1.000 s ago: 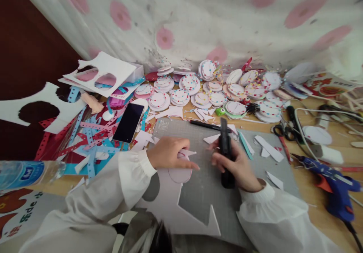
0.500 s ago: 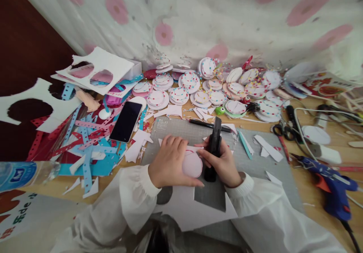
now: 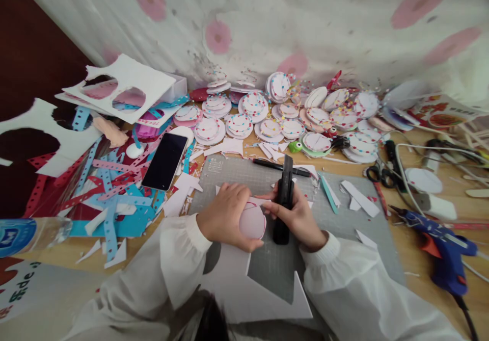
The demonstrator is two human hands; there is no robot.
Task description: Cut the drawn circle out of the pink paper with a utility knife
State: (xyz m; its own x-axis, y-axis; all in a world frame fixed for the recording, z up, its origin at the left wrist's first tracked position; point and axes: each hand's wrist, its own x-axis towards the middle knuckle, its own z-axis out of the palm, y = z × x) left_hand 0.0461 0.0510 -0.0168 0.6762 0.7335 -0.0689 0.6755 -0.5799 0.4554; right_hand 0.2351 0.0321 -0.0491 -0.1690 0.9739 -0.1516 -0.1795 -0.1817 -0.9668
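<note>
My left hand (image 3: 225,213) lies curled over a white paper sheet (image 3: 248,290) on the grey cutting mat (image 3: 344,249), fingers pressed beside a pale pink paper disc (image 3: 252,222). My right hand (image 3: 300,218) is wrapped round a black utility cutter (image 3: 283,198), held upright with its lower end on the mat just right of the disc. The two hands nearly touch above the disc. Both wrists wear white sleeves.
Stacks of decorated paper discs (image 3: 244,122) line the back by the spotted cloth. A phone (image 3: 165,161) and paper strips (image 3: 110,188) lie left, with a water bottle (image 3: 26,231). A black pen (image 3: 280,167), scissors (image 3: 380,178) and a blue glue gun (image 3: 443,252) lie right.
My right hand brought the cutter leftward next to the pink disc. My left hand shifted slightly and the white sheet turned under it. The view dropped a little.
</note>
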